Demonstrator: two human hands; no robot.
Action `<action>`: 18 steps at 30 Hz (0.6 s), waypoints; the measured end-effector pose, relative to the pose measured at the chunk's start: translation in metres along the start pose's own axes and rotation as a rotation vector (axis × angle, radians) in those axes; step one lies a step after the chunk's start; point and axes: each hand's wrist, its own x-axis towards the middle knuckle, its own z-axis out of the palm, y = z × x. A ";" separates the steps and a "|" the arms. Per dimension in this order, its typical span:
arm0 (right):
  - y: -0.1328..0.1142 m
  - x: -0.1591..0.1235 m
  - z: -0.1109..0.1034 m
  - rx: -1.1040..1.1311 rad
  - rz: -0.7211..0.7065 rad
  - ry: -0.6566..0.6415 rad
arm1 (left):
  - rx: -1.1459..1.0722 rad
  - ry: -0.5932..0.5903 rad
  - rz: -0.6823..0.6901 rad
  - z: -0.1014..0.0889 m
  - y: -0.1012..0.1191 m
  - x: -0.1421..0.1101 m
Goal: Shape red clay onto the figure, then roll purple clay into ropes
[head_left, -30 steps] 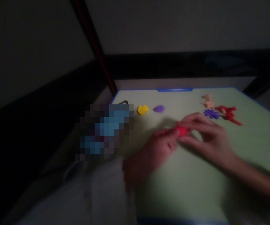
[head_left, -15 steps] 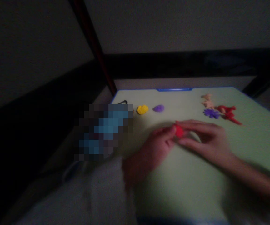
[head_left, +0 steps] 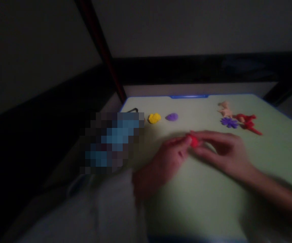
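Note:
A small red lump (head_left: pixel 194 141), which looks like modelling clay, is pinched between both hands above the table. My left hand (head_left: pixel 172 157) is closed, its thumb pressed on the lump's left side. The fingertips of my right hand (head_left: pixel 222 148) close on the lump from the right, leaving a gap between thumb and palm. Farther back lie a yellow lump (head_left: pixel 154 118) and a purple lump (head_left: pixel 172 117). At the back right are a purple flower-like piece (head_left: pixel 229 122), red pieces (head_left: pixel 248 123) and pale pinkish pieces (head_left: pixel 225 110). Blur hides fine detail.
The pale table (head_left: pixel 199 202) has a blue edge and a blue handle-like strip (head_left: pixel 189 97) at the far side. A pixelated light-blue object (head_left: pixel 118 136) is at the left. Behind stands a wall with a dark band (head_left: pixel 186 71). The light is dim.
The picture is a little darker. Both hands stay in nearly the same place on the red lump, with only a slight shift of the fingers.

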 end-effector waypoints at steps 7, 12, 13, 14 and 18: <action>0.003 -0.002 0.001 -0.003 -0.014 0.041 | -0.101 0.162 -0.086 -0.003 0.000 0.004; 0.001 -0.002 0.001 -0.001 -0.020 0.022 | 0.081 0.041 -0.044 -0.008 -0.003 -0.001; 0.000 -0.002 0.001 -0.009 -0.018 0.024 | 0.097 0.032 -0.035 -0.008 -0.003 -0.003; 0.000 -0.001 0.001 -0.019 -0.020 0.029 | 0.107 0.028 -0.029 -0.008 -0.003 -0.004; 0.000 0.002 0.001 -0.038 -0.055 0.080 | 0.081 0.055 -0.058 -0.005 0.000 -0.003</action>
